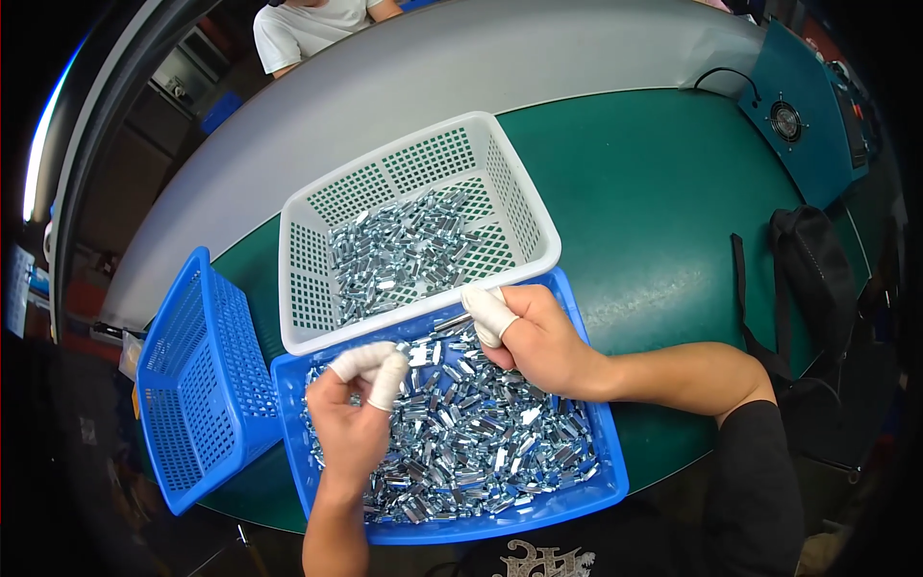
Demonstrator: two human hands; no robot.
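White finger cots cover the thumb and some fingers of both my hands. My left hand [351,423] hovers over the left part of a blue tray [610,452], its thumb and forefinger drawn together in a pinch; whatever they grip is too small to make out. Near the tray's far edge, my right hand [553,348] is closed, with a short shiny metal piece [450,322] showing at its fingertips. Many small silvery hex-shaped metal pieces [481,433] fill the tray beneath both hands.
Behind the tray stands a white perforated basket [538,231] with more metal pieces [404,245] in it. A blue perforated basket [252,356] leans at the left. On the green table [635,192], a teal machine [803,115] and black bag [812,260] are at right. Another person [312,34] sits across.
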